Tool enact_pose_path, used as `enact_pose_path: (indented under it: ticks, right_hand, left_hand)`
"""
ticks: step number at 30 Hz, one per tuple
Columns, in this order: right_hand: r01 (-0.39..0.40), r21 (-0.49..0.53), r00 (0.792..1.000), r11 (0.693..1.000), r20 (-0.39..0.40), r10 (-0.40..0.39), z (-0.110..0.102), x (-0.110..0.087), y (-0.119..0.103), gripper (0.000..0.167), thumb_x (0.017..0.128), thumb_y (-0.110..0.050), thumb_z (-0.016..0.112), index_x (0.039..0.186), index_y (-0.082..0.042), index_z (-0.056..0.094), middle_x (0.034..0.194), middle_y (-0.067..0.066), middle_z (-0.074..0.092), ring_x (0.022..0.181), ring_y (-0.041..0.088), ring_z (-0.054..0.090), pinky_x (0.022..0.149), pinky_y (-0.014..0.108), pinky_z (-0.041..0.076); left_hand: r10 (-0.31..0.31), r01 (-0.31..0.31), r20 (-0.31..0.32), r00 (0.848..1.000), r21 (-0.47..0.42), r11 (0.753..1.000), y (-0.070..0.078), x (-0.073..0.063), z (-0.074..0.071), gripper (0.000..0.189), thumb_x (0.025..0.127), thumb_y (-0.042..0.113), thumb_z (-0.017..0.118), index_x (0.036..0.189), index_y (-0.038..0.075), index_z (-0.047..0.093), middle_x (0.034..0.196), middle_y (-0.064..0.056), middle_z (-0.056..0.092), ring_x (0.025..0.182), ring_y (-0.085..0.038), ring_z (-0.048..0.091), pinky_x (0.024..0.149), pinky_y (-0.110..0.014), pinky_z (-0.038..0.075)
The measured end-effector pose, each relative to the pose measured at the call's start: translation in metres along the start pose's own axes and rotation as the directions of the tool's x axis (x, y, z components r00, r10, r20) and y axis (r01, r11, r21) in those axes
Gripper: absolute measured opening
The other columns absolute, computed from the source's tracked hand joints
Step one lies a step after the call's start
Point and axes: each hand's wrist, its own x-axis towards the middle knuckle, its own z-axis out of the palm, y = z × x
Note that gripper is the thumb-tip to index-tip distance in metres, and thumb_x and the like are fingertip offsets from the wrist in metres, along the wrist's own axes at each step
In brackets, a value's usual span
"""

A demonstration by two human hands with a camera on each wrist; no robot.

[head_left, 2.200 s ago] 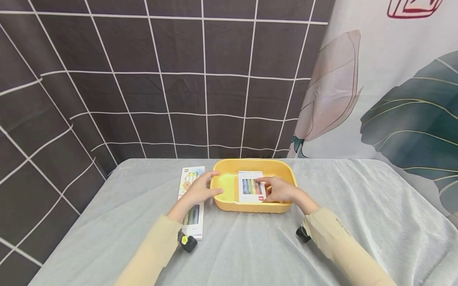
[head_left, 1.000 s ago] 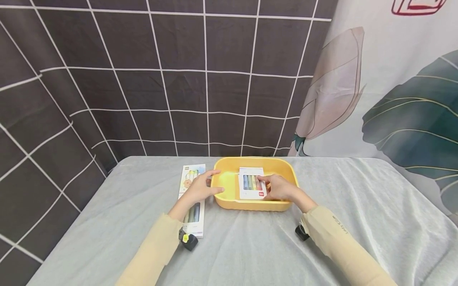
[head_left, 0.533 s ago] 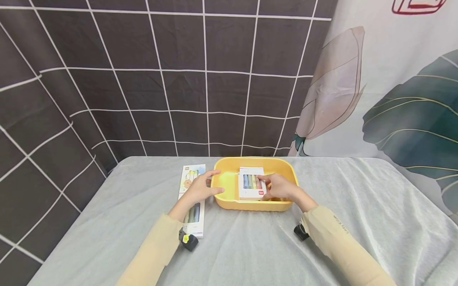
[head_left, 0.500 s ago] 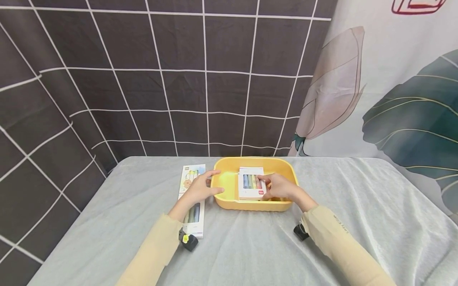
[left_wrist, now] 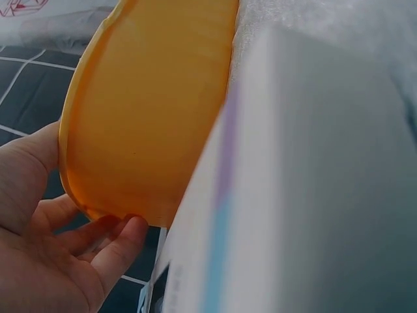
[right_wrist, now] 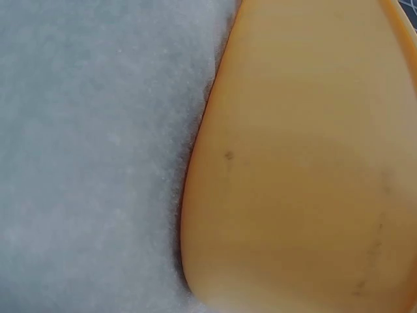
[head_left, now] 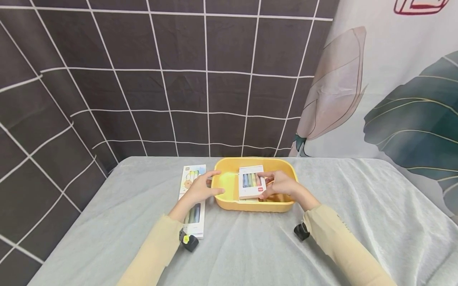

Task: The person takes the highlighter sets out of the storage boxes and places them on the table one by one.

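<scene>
Head view: A yellow basin (head_left: 255, 207) stands on the grey cloth-covered surface (head_left: 250, 246). The right hand (head_left: 282, 186) has its grip on the right edge of a small white box (head_left: 251, 182) with coloured sticks in its window, pinched between thumb and fingers. The box is inside the basin's outline, slightly tilted; part of another item shows beneath it, too covered to identify. The left hand (head_left: 199, 190) has its grip curled over the basin's left rim. White packaging (head_left: 193, 214) lies just left of the basin, partly under the left hand and wrist; whether it is one pack or two cannot be told.

Left wrist view: Thumb and fingers touch the basin's end. The packaging fills the foreground, blurred, with a purple-and-blue stripe.

Right wrist view: The basin's outer wall bears a small dark spot (right_wrist: 228, 155); grey cloth lies alongside.
</scene>
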Motion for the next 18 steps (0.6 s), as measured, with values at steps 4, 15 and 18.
enact_pose_path:
  ticks: [4,15,18]
  right_hand:
    - [-0.015,0.034,1.000,0.999,0.001,0.015,-0.0002,0.0004,0.0001,0.076,0.059,-0.010,0.083,0.128,-0.004,0.052,0.100,0.013,0.057,0.088,0.022,0.048,0.069,0.026,0.041]
    - [-0.037,0.098,0.999,0.994,-0.009,0.038,0.0007,-0.0002,0.0003,0.073,0.060,-0.013,0.084,0.126,-0.005,0.054,0.096,0.011,0.059,0.088,0.020,0.050,0.070,0.025,0.042]
    - [-0.040,0.115,0.999,0.993,-0.021,0.042,0.0002,-0.0008,-0.0014,0.073,0.060,-0.010,0.083,0.126,-0.004,0.054,0.094,0.011,0.058,0.086,0.020,0.050,0.070,0.025,0.042]
  left_hand:
    - [-0.016,0.016,0.000,1.000,-0.002,1.000,-0.0012,0.0012,0.0010,0.065,0.071,0.021,0.076,0.130,0.014,0.050,0.128,-0.013,0.051,0.109,-0.030,0.053,0.088,-0.042,0.045]
    - [-0.002,0.002,-0.005,1.000,-0.005,1.000,-0.0027,0.0029,0.0009,0.065,0.071,0.020,0.076,0.130,0.012,0.050,0.128,-0.012,0.052,0.108,-0.030,0.054,0.087,-0.041,0.045]
    - [-0.005,0.005,-0.006,1.000,-0.002,1.000,-0.0012,0.0020,0.0010,0.065,0.071,0.020,0.076,0.130,0.012,0.050,0.126,-0.013,0.053,0.107,-0.029,0.054,0.087,-0.042,0.045]
